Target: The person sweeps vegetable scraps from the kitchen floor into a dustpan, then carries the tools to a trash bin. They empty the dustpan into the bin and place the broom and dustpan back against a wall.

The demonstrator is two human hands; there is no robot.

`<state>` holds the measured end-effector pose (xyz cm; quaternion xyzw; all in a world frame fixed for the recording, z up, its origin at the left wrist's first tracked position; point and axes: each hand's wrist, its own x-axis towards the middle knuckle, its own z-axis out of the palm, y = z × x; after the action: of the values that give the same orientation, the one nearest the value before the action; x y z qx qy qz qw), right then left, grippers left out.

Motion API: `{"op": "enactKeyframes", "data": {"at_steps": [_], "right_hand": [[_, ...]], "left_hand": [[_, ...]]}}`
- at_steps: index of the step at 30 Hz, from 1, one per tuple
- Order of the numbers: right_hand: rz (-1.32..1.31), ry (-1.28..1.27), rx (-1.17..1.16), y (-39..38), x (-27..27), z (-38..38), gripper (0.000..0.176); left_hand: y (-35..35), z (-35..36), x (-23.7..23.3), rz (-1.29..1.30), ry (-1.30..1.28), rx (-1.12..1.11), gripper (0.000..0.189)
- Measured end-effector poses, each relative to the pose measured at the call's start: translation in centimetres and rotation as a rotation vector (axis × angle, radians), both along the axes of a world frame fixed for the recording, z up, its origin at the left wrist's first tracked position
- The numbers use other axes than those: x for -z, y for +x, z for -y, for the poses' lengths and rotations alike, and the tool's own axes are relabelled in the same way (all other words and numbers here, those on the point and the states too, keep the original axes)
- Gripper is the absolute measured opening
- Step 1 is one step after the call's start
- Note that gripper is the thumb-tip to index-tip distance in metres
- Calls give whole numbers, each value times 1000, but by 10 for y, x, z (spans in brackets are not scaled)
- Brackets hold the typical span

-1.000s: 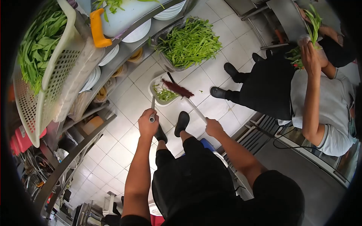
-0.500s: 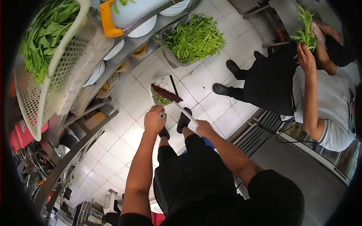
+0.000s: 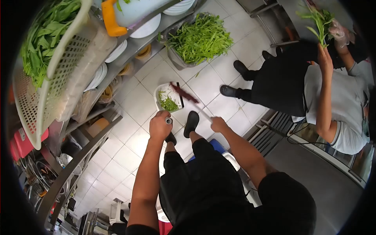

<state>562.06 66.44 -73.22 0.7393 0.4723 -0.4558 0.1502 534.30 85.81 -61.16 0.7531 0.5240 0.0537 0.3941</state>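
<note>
My left hand (image 3: 159, 124) is closed around the upright handle of a white dustpan (image 3: 180, 100), whose pan rests on the tiled floor. Green leaf scraps (image 3: 168, 104) lie inside the pan. The pale stick of a broom is in the closed fingers of my right hand (image 3: 219, 124). Its dark red broom head (image 3: 184, 93) is slightly blurred and extends from over the pan's black lip to the floor at its right.
A bin heaped with cut greens (image 3: 199, 39) stands on the floor ahead. At left, a shelf holds a leaf-filled basket (image 3: 64, 55), an orange-handled tool (image 3: 111, 19) and plates (image 3: 98, 76). A co-worker (image 3: 333, 102) at right handles leafy stems (image 3: 322, 27).
The broom head has moved right from inside the dustpan to across its lip, uncovering the scraps. My right hand shifted slightly right. The co-worker's hands and stems have moved.
</note>
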Motion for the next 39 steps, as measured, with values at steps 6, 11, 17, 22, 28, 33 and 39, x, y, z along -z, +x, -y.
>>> {"op": "enactKeyframes", "data": {"at_steps": [6, 11, 17, 22, 28, 33, 39], "right_hand": [[33, 135, 108, 41, -58, 25, 43], [219, -40, 224, 42, 30, -44, 31], [60, -64, -22, -36, -18, -47, 29], [-102, 196, 66, -1, -57, 7, 29], [122, 11, 329, -9, 12, 11, 29], [-23, -59, -209, -135, 41, -23, 28], [-147, -58, 193, -145, -51, 0, 30]], "left_hand": [[-40, -4, -9, 52, -10, -129, 12], [-29, 8, 0, 12, 11, -163, 12], [-10, 4, -2, -35, 17, -151, 13], [-60, 0, -5, 80, 44, -195, 13], [-109, 20, -13, 59, -7, -296, 12], [-98, 44, 9, -5, 79, -213, 10], [-153, 44, 18, 96, 37, -298, 15]]}}
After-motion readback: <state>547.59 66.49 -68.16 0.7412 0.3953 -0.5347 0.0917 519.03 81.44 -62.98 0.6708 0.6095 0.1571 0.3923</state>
